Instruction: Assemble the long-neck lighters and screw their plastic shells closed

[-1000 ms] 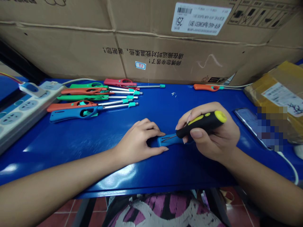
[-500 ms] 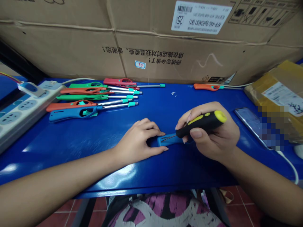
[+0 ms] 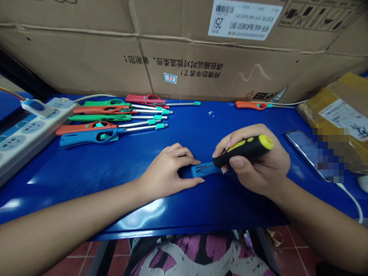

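Observation:
On the blue table lies a blue lighter handle (image 3: 207,169), its right part hidden behind my right hand. My left hand (image 3: 172,168) grips its left end between thumb and fingers. A black and yellow screwdriver (image 3: 244,150) is held tilted in my right hand (image 3: 266,168), fingers wrapped round its grip. Its thin shaft slants down to the left, and the tip meets the top face of the lighter handle near a narrow slot. Several long-necked lighters in green, orange and blue lie at the left, among them a blue lighter (image 3: 89,137).
A white power strip (image 3: 31,130) runs along the left edge. Behind stands a large cardboard box (image 3: 100,65), with an orange lighter (image 3: 249,105) at its foot. A phone (image 3: 306,155) on a white cable and a taped parcel (image 3: 327,115) are at the right.
Almost nothing differs. The screwdriver's handle end has shifted very slightly left with my right hand; my left hand stays in place on the lighter handle.

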A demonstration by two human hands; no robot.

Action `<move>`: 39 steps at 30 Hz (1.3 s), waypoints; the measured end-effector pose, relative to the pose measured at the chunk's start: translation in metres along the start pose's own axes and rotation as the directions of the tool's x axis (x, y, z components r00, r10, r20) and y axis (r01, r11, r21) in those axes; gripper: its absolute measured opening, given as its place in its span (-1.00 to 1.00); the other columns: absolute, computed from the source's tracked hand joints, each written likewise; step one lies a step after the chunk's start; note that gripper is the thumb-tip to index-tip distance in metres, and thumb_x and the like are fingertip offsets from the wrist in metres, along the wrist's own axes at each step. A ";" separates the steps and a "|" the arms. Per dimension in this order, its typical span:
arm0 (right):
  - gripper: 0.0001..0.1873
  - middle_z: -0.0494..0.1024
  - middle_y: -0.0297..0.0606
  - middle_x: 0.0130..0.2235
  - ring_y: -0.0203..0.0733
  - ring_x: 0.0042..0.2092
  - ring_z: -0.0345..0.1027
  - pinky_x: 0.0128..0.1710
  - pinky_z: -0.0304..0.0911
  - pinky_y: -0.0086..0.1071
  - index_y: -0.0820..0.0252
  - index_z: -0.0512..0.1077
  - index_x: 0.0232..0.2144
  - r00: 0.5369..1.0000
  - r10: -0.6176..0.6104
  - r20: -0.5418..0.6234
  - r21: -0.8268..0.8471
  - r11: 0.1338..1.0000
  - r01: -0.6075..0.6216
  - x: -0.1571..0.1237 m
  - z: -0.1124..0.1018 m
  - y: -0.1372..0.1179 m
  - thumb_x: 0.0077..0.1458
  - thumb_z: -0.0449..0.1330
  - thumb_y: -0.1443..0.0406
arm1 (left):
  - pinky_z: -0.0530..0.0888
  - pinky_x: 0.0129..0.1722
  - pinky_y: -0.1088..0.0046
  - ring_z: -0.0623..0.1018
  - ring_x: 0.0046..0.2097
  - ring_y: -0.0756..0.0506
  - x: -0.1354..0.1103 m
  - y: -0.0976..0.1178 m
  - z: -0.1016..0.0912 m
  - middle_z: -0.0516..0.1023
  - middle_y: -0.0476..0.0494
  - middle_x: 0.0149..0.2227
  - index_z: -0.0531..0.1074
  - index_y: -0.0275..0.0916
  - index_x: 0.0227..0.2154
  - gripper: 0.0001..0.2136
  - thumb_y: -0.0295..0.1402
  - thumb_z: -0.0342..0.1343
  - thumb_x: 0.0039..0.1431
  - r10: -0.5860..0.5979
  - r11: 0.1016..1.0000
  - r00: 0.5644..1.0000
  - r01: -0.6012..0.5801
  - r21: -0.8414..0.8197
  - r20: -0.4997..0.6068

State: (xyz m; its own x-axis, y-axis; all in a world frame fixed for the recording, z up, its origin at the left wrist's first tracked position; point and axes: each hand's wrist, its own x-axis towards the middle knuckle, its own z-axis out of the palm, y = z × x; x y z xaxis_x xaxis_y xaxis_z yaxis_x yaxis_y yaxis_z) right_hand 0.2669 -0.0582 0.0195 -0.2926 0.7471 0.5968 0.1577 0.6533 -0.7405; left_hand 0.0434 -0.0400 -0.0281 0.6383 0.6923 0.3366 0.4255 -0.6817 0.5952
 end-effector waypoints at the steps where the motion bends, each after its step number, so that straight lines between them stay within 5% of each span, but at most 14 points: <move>1: -0.82 0.56 -0.28 -0.32 -0.22 -0.40 0.46 -0.52 0.35 -0.39 0.06 0.38 -0.19 1.000 0.001 0.003 0.005 1.000 -0.001 0.000 0.000 0.000 0.19 0.30 0.24 | 0.44 -0.11 0.25 0.48 -0.19 -0.12 0.000 0.000 0.000 0.59 -0.11 -0.23 0.60 -0.23 -0.16 -0.69 -0.15 0.36 0.12 0.001 1.000 1.000 -0.001 0.001 0.000; 39: -0.76 0.51 -0.29 -0.28 -0.25 -0.38 0.44 -0.53 0.34 -0.43 0.06 0.36 -0.20 0.999 0.038 -0.023 -0.071 0.997 -0.040 -0.002 0.001 -0.001 0.15 0.35 0.22 | 0.44 -0.11 0.24 0.49 -0.19 -0.13 0.000 0.000 0.001 0.58 -0.11 -0.23 0.60 -0.24 -0.14 -0.67 -0.14 0.35 0.12 0.009 1.000 1.000 -0.009 0.007 0.000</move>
State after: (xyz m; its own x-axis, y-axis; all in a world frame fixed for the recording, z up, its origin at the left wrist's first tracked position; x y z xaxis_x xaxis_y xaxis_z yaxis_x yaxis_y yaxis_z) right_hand 0.2663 -0.0603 0.0184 -0.2649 0.7743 0.5747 0.2361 0.6299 -0.7399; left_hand 0.0441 -0.0407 -0.0288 0.6422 0.6859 0.3423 0.4239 -0.6898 0.5869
